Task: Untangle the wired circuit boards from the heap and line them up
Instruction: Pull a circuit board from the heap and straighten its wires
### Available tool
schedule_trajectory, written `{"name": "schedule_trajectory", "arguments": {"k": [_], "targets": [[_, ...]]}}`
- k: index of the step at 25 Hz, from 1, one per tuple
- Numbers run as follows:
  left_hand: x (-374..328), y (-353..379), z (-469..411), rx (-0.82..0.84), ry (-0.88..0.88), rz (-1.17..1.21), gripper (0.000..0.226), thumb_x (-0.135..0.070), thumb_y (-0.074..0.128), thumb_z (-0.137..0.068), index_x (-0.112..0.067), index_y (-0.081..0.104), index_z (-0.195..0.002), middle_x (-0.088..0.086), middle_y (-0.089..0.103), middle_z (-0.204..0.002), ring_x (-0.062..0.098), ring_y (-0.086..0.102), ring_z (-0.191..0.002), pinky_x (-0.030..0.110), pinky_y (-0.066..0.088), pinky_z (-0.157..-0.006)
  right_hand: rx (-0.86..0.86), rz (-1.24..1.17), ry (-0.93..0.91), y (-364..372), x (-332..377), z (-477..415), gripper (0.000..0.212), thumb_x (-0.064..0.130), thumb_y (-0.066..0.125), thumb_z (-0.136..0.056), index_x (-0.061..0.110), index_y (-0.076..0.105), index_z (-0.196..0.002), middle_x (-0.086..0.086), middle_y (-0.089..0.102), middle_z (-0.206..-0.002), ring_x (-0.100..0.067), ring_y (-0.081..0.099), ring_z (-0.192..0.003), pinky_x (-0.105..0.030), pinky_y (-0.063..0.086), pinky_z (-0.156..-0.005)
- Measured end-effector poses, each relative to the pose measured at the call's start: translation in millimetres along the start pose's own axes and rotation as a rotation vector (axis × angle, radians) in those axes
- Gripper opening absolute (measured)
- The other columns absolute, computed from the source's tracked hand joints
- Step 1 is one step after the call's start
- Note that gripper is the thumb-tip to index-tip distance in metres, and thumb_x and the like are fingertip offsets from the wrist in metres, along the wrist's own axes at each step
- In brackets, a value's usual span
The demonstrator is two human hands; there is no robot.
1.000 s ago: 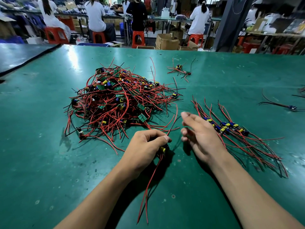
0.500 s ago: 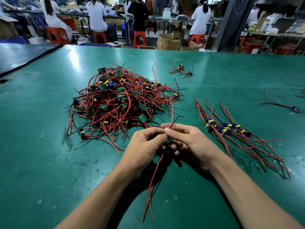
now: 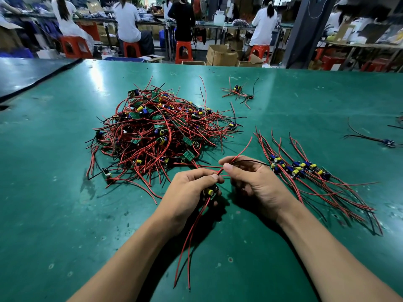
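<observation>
Green table [image 3: 65, 214] is carrying the heap [image 3: 157, 136] at frame centre, with the lined-up row [image 3: 301, 168] lying centre right. Left hand [image 3: 187, 190] fingers are clamping one circuit board [image 3: 209, 192] at lower centre; right hand [image 3: 255, 184] fingers are pinching a red wire [image 3: 237, 154] leading from it.

Board [image 3: 210, 192] mostly hidden inside left hand [image 3: 187, 190], only yellow cap shows. Heap [image 3: 157, 131] buries its lower boards. Wires [image 3: 400, 126] at right edge cut off by frame.
</observation>
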State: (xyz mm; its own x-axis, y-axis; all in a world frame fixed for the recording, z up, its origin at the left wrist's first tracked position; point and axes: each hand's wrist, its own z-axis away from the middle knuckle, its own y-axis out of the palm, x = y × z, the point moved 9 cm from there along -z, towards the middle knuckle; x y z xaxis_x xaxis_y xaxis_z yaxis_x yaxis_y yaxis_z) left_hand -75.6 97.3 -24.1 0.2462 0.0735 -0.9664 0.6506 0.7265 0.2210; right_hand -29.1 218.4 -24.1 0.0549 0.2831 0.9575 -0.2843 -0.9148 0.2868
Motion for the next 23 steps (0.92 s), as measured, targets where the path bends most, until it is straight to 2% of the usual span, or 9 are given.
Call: {"name": "schedule_trajectory", "arguments": {"k": [2, 4, 6, 8, 10, 13, 18, 20, 23], "targets": [[-0.3, -0.7, 0.3, -0.001, -0.002, 0.007, 0.022, -0.009, 0.061, -0.092, -0.011, 0.075, -0.075, 0.009, 0.062, -0.062, 0.014, 0.057, -0.052, 0.023, 0.048, -0.049, -0.036, -0.037, -0.031, -6.7, 5.4, -2.1, 0.028, 0.024, 0.079, -0.074, 0.018, 0.076, -0.102, 0.003, 0.048, -0.059, -0.005, 0.034, -0.042, -0.016, 0.026, -0.038], [-1.8, -1.1, 0.3, -0.009, 0.019, 0.004, 0.020, -0.009, 0.061, -0.092, -0.010, 0.075, -0.077, 0.008, 0.062, -0.063, 0.014, 0.058, -0.054, 0.024, 0.049, -0.051, -0.096, -0.022, -0.032, -13.5, 9.4, -2.6, 0.047, 0.026, 0.081, -0.072, 0.016, 0.068, -0.116, -0.004, 0.058, -0.073, -0.007, 0.040, -0.044, -0.017, 0.030, -0.037], [-4.8, -1.5, 0.9, -0.025, 0.057, 0.002, 0.019, -0.009, 0.060, -0.093, -0.012, 0.074, -0.081, 0.005, 0.064, -0.065, 0.012, 0.059, -0.057, 0.023, 0.050, -0.052, -0.164, 0.084, -0.009, -17.7, 7.8, -0.7, 0.065, 0.031, 0.083, -0.068, 0.015, 0.057, -0.125, -0.004, 0.065, -0.084, -0.008, 0.048, -0.048, -0.019, 0.036, -0.038], [-7.0, -1.6, 1.5, -0.036, 0.080, 0.007, 0.016, -0.010, 0.060, -0.094, -0.012, 0.073, -0.085, 0.003, 0.066, -0.067, 0.009, 0.062, -0.059, 0.022, 0.050, -0.052, -0.174, 0.138, -0.023, -13.9, 6.9, 1.7, 0.068, 0.032, 0.084, -0.066, 0.013, 0.053, -0.124, 0.001, 0.066, -0.082, -0.010, 0.050, -0.049, -0.021, 0.039, -0.039], [-7.5, -1.1, 2.2, -0.035, 0.079, 0.015, 0.014, -0.011, 0.059, -0.094, -0.011, 0.073, -0.089, 0.004, 0.066, -0.068, 0.009, 0.062, -0.058, 0.021, 0.050, -0.052, -0.138, 0.113, -0.043, -7.6, 5.6, 2.6, 0.061, 0.030, 0.083, -0.069, 0.015, 0.055, -0.121, 0.002, 0.065, -0.082, -0.010, 0.050, -0.050, -0.021, 0.039, -0.040], [-5.7, 0.1, 3.0, -0.017, 0.051, 0.053, 0.015, -0.011, 0.061, -0.093, -0.008, 0.075, -0.090, 0.009, 0.065, -0.070, 0.013, 0.060, -0.056, 0.023, 0.051, -0.053, 0.020, 0.105, 0.017, 8.2, -1.9, 4.2, 0.034, 0.031, 0.076, -0.082, 0.018, 0.071, -0.113, -0.001, 0.061, -0.079, -0.010, 0.046, -0.053, -0.021, 0.035, -0.044], [-5.3, 4.2, 5.1, 0.040, 0.018, 0.037, 0.016, -0.011, 0.063, -0.089, -0.009, 0.076, -0.080, 0.010, 0.064, -0.067, 0.016, 0.058, -0.057, 0.023, 0.048, -0.057, 0.099, 0.070, 0.053, 11.9, -5.8, 2.7, 0.031, 0.032, 0.077, -0.083, 0.014, 0.076, -0.108, -0.016, 0.060, -0.092, -0.019, 0.037, -0.070, -0.025, 0.029, -0.057], [-6.5, 6.8, 5.9, 0.057, 0.015, 0.014, 0.018, -0.013, 0.063, -0.090, -0.012, 0.075, -0.076, 0.009, 0.064, -0.065, 0.015, 0.056, -0.056, 0.020, 0.047, -0.055, 0.044, 0.054, 0.029, 5.5, -1.9, 1.0, 0.024, 0.031, 0.079, -0.078, 0.014, 0.079, -0.096, -0.009, 0.062, -0.077, -0.016, 0.042, -0.058, -0.020, 0.031, -0.050], [-6.4, 8.8, 5.5, 0.055, 0.005, -0.012, 0.019, -0.014, 0.063, -0.091, -0.012, 0.074, -0.076, 0.008, 0.065, -0.065, 0.017, 0.054, -0.058, 0.024, 0.045, -0.058, -0.033, -0.043, 0.007, -1.6, 1.0, -2.9, 0.016, 0.028, 0.079, -0.073, 0.017, 0.079, -0.084, 0.006, 0.058, -0.060, -0.003, 0.038, -0.044, -0.016, 0.025, -0.039]]}}
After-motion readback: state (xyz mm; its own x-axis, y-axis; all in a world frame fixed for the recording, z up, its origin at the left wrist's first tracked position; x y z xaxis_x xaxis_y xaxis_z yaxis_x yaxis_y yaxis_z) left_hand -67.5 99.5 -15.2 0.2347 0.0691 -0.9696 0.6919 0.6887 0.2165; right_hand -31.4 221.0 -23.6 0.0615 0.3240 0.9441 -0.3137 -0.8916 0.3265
